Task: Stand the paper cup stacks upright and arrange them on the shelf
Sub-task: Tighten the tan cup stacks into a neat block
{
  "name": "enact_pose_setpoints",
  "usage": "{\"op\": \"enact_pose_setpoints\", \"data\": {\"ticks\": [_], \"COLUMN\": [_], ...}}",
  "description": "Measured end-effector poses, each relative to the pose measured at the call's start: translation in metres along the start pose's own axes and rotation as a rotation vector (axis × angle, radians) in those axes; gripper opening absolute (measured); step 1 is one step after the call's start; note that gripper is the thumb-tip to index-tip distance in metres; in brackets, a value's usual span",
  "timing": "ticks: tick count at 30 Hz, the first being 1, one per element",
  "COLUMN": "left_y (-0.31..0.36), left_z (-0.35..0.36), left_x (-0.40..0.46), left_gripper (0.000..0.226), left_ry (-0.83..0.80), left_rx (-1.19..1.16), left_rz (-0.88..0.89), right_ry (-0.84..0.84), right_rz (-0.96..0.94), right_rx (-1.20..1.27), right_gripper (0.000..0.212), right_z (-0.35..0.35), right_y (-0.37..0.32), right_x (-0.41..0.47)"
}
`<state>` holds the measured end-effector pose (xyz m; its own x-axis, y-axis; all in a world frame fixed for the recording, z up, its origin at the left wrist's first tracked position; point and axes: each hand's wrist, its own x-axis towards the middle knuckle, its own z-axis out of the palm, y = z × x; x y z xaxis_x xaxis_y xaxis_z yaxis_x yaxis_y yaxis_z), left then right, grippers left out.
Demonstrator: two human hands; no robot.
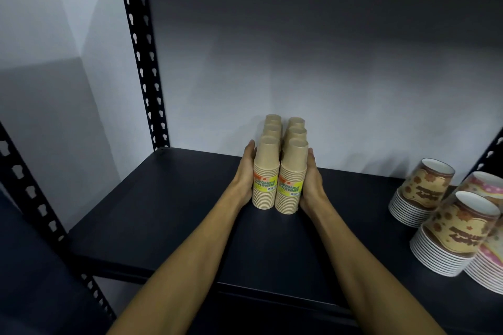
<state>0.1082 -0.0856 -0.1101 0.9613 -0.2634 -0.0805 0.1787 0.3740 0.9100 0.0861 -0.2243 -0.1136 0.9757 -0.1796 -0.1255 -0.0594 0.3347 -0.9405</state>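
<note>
Several tan paper cup stacks (280,171) stand upright, bottoms up, in two rows running toward the back wall on the dark shelf (168,215). The two front stacks carry yellow labels. My left hand (246,174) lies flat against the left side of the left row, and my right hand (313,179) presses the right side of the right row. Both hands squeeze the group between their palms, fingers stretched along the stacks.
Wider patterned cup stacks (420,193) with white rims lean at the shelf's right end, one further forward (451,234) and a pink one (487,261) beside it. A perforated black upright (144,62) stands at the back left. A white wall closes the back.
</note>
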Motion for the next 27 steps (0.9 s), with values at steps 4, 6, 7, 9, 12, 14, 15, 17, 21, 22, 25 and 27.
{"op": "enact_pose_setpoints", "data": {"ticks": [4,6,7,9,12,14,15,17,21,22,25,27], "left_y": [-0.001,-0.001,0.0,0.0,-0.001,-0.001,0.0,-0.001,-0.001,-0.002,-0.003,-0.003], "left_z": [0.0,0.0,0.0,0.0,0.0,0.0,0.0,0.0,-0.001,-0.002,-0.004,-0.004], "left_x": [-0.005,-0.008,-0.01,-0.014,-0.02,-0.025,-0.029,-0.034,-0.045,-0.046,-0.053,-0.057], "left_gripper": [0.056,0.054,0.053,0.05,0.049,0.049,0.049,0.048,0.044,0.044,0.045,0.046], "left_ry": [-0.004,-0.005,-0.009,0.0,0.005,0.026,0.031,0.032,0.032,0.027,0.02,0.018], "left_rx": [0.01,0.02,0.028,0.039,0.048,0.056,0.059,0.064,0.069,0.069,0.073,0.078], "left_rz": [0.002,0.009,0.014,0.02,0.024,0.03,0.032,0.044,0.07,0.074,0.078,0.078], "right_ry": [0.0,-0.007,-0.012,-0.024,-0.033,-0.03,-0.032,-0.037,-0.041,-0.044,-0.063,-0.075], "right_rz": [-0.005,-0.003,-0.003,-0.01,-0.011,-0.012,-0.013,-0.013,-0.008,-0.012,-0.025,-0.03], "right_rx": [0.022,0.031,0.034,0.029,0.015,-0.005,-0.013,-0.019,-0.024,-0.027,-0.034,-0.033], "right_gripper": [0.054,0.054,0.053,0.051,0.05,0.052,0.053,0.053,0.052,0.052,0.047,0.046], "right_z": [0.0,0.001,0.001,0.001,0.0,0.0,0.0,0.001,0.002,0.002,0.002,0.002], "right_y": [0.002,0.002,0.002,0.003,0.004,0.005,0.005,0.005,0.007,0.007,0.01,0.01], "right_x": [-0.003,-0.004,-0.005,-0.008,-0.012,-0.017,-0.02,-0.026,-0.035,-0.036,-0.041,-0.044]}}
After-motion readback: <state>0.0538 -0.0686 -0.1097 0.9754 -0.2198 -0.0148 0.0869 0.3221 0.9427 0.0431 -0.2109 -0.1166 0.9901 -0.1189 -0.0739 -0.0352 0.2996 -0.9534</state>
